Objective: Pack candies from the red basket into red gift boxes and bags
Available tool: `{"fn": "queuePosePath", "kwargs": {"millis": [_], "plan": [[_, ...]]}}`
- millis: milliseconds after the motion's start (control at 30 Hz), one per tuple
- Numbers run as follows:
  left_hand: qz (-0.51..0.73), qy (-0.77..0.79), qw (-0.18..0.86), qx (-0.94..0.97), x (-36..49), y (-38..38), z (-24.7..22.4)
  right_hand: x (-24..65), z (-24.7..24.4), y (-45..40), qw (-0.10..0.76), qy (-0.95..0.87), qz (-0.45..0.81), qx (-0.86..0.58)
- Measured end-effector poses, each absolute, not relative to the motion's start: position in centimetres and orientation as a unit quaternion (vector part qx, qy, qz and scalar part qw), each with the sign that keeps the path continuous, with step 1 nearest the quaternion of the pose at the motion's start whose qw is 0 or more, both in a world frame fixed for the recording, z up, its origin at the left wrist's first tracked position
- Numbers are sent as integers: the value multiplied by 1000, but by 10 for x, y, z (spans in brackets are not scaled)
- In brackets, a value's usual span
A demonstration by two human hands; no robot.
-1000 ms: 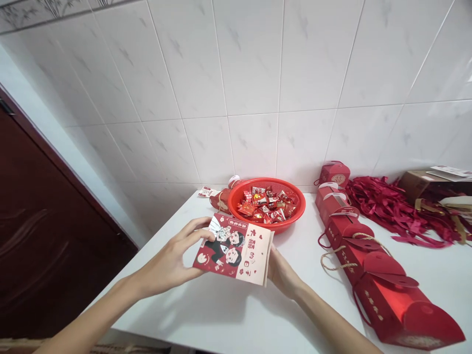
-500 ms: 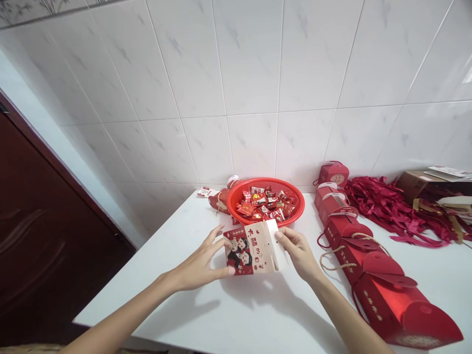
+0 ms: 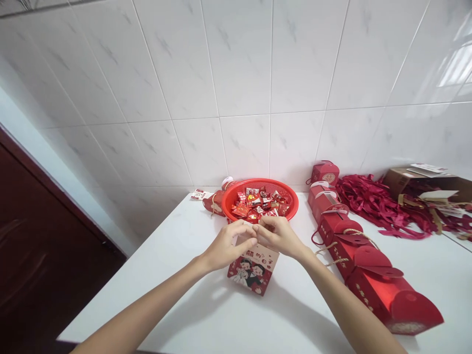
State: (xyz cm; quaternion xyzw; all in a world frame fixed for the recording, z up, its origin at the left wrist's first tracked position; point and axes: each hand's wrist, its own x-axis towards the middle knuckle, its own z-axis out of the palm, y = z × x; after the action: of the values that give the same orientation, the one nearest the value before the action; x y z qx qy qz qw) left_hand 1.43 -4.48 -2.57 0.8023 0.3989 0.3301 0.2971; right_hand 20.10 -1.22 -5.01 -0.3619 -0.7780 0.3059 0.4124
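A cream and red paper gift box (image 3: 252, 270), printed with a cartoon couple, stands on the white table with its top pinched between both hands. My left hand (image 3: 226, 246) grips the top from the left. My right hand (image 3: 276, 237) grips it from the right, and the fingertips of both hands nearly meet. The box's upper part is hidden behind my fingers. Just beyond my hands is a red plastic basket (image 3: 291, 194) full of red-wrapped sweets (image 3: 254, 206).
A row of red gift boxes (image 3: 354, 246) with rope handles lies to the right. Beyond it are a heap of dark red ribbons (image 3: 376, 206) and a cardboard box (image 3: 409, 179). A dark red door (image 3: 44, 255) stands left of the table; white tiles rise behind.
The box now stands with its printed face towards me and its top closed up. Both hands have moved together and pinch that top. The view has shifted slightly.
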Motion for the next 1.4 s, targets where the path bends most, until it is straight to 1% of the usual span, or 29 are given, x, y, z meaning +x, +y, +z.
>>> {"fn": "queuePosePath", "kwargs": {"millis": [100, 167, 300, 400, 500, 600, 700, 800, 933, 1100, 1167, 1267, 1333, 1367, 1400], "plan": [[359, 409, 333, 770, 11, -40, -36, 199, -57, -2, 409, -782, 313, -351], [370, 424, 375, 737, 6, -37, -43, 198, -62, 3, 397, -785, 330, -343], [339, 462, 477, 666, -8, -33, -53, 199, -69, 8, 372, -790, 355, -334], [316, 479, 504, 645, -14, -33, -58, 203, -68, 16, 366, -793, 358, -330], [341, 481, 506, 629, -11, -34, -61, 212, -63, 32, 405, -768, 349, -353], [398, 481, 498, 601, -1, -32, -61, 222, -59, 54, 454, -731, 314, -401], [450, 479, 489, 573, 11, -26, -60, 231, -61, 74, 482, -704, 290, -434], [465, 473, 486, 570, 21, -19, -60, 237, -65, 89, 490, -695, 270, -452], [447, 448, 485, 604, 27, -13, -62, 243, -71, 101, 494, -683, 254, -474], [441, 437, 426, 659, 20, 14, -53, 247, -78, 109, 473, -685, 248, -496], [376, 438, 402, 711, 15, 35, -45, 247, -80, 111, 446, -692, 244, -512], [166, 440, 360, 806, 13, 70, -36, 245, -81, 112, 394, -706, 232, -541], [4, 471, 332, 817, 18, 91, -37, 244, -80, 113, 357, -712, 222, -562], [-48, 482, 321, 814, 22, 100, -40, 244, -79, 112, 340, -714, 217, -572], [-65, 483, 320, 813, 28, 109, -44, 243, -78, 112, 323, -716, 214, -581]]}}
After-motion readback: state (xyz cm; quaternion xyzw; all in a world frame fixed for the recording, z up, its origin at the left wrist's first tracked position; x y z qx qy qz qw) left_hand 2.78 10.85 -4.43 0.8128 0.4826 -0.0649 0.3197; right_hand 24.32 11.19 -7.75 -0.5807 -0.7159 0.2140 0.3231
